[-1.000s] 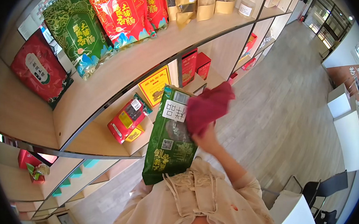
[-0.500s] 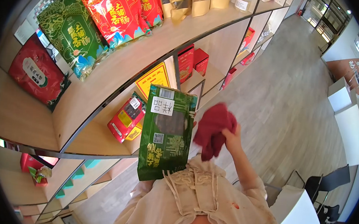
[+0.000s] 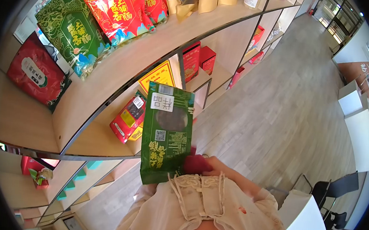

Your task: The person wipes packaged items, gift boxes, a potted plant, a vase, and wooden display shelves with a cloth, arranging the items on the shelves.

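The person's left hand (image 3: 195,120) supports a flat green plastic bag with yellow lettering (image 3: 168,133) from behind and is almost wholly hidden by it; only a small patch of skin shows past the bag's right edge, so how far those fingers are spread or curled I cannot tell. The bag is held up in front of the chest, nearly upright in view, its lower end close to the cream blouse with tied ribbons (image 3: 196,197); a white label (image 3: 162,102) sits near its top, above a clear window with dark contents. The right hand (image 3: 212,166) is closed around a bunched dark red cloth (image 3: 196,164), which overlaps the lower right edge of the bag and seems to touch it; the fingers are partly lost in the folds, and the forearm comes in from the right. Just left of the bag, a red packet with a dark window (image 3: 129,116) leans in the lower compartment of a curved pale wooden shelf unit (image 3: 164,43). Higher up, a large green packet with gold patterns (image 3: 72,30) stands beside a bright red packet with gold lettering (image 3: 115,9).
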Demonstrator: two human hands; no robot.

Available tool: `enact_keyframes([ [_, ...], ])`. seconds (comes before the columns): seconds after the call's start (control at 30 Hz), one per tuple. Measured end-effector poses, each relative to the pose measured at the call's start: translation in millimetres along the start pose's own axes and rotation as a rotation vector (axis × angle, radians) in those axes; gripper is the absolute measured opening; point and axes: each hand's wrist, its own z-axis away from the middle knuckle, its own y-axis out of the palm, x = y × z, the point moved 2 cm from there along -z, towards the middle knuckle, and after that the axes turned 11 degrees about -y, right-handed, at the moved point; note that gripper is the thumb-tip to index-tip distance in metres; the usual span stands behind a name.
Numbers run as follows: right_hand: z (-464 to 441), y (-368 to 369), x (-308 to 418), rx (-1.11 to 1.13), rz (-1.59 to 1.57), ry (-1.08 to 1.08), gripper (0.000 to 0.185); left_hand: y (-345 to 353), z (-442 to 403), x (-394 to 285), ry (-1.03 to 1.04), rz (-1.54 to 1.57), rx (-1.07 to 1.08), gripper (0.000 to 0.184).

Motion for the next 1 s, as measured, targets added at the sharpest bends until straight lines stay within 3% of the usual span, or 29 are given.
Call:
enact_keyframes([
  [0.07,9,-22,6,-0.488,-0.436,-0.206,0.037,-1,-33,-8,0.020,-0.017,-0.023,0.071],
  [0.1,12,-38,26,-0.651,-0.703,-0.161,0.039,0,-46,-11,0.023,-0.025,-0.036,0.071],
  [0.17,11,-68,25,-0.916,-0.649,-0.364,0.043,5,-81,-17,0.030,-0.046,-0.053,0.071],
  [0.2,8,-88,44,-0.992,-0.457,-0.409,0.044,14,-107,-19,0.031,-0.058,-0.058,0.071],
  [0.27,-10,-115,69,-1.107,0.250,-0.434,0.037,14,-89,-11,0.032,-0.082,-0.063,0.072],
  [0.33,-36,-115,77,-1.015,0.618,-0.483,0.032,15,-95,-10,0.028,-0.105,-0.059,0.072],
  [0.43,-73,-76,88,-0.720,0.852,-0.584,0.035,14,-103,-11,0.027,-0.134,-0.058,0.072],
  [0.53,-77,-23,88,-0.587,0.644,-0.769,0.035,18,-136,-15,0.034,-0.157,-0.080,0.073],
  [0.57,-73,-14,89,-0.423,0.553,-0.815,0.036,18,-116,-8,0.032,-0.162,-0.086,0.073],
  [0.63,-70,-3,79,-0.306,0.336,-0.897,0.035,-4,-79,-15,0.030,-0.170,-0.099,0.073],
  [0.77,-61,-8,67,-0.230,0.312,-0.910,0.032,-6,-74,-7,0.040,-0.201,-0.128,0.074],
  [0.83,-54,-2,50,-0.057,0.416,-0.864,0.026,-10,-76,-8,0.048,-0.218,-0.140,0.074],
  [0.97,-34,-34,36,-0.102,0.418,-0.886,0.022,-13,-83,-9,0.052,-0.237,-0.170,0.075],
  [1.0,-31,-45,33,-0.207,0.501,-0.866,0.020,-18,-76,-9,0.054,-0.244,-0.181,0.075],
])
